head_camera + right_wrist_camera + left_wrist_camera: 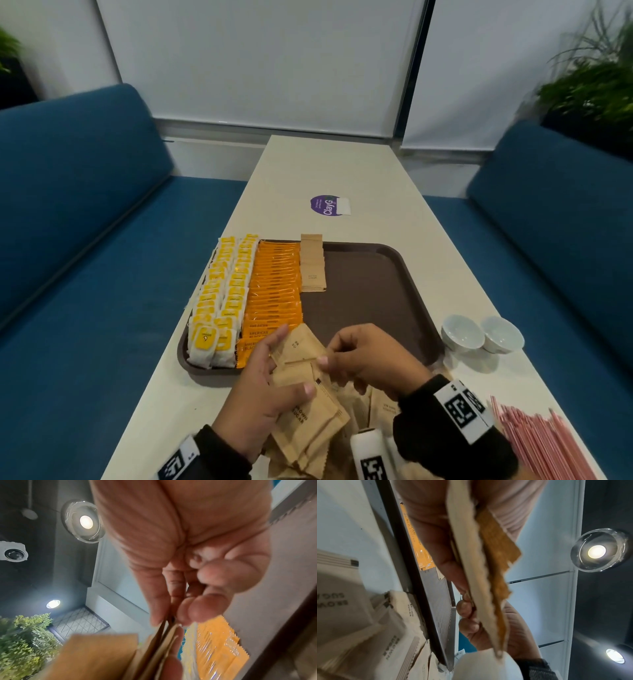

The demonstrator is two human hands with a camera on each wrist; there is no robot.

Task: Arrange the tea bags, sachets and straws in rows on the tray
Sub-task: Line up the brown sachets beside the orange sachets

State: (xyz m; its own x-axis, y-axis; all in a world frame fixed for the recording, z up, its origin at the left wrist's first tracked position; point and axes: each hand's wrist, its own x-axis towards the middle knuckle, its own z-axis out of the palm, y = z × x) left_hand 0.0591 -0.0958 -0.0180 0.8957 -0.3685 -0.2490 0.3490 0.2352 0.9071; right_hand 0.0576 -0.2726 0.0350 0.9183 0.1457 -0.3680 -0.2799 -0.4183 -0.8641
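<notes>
Tea bags (219, 301) and orange sachets (274, 294) already fill rows at the tray's (387, 270) left side, a brown-sugar row (312, 265) is barely begun, while both hands, left hand (260, 387) and right hand (370, 359), pinch brown sugar sachets (301, 363) over its near edge, and the straws (541, 442) wait off-tray, right.

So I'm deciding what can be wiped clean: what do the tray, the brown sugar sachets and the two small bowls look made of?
Tray: probably moulded plastic, matte brown, with a fine grid texture in the left wrist view. Brown sugar sachets: kraft-like paper, matte tan, with crimped zigzag edges. Small bowls: likely glazed ceramic, glossy white, though melamine is possible.
</notes>
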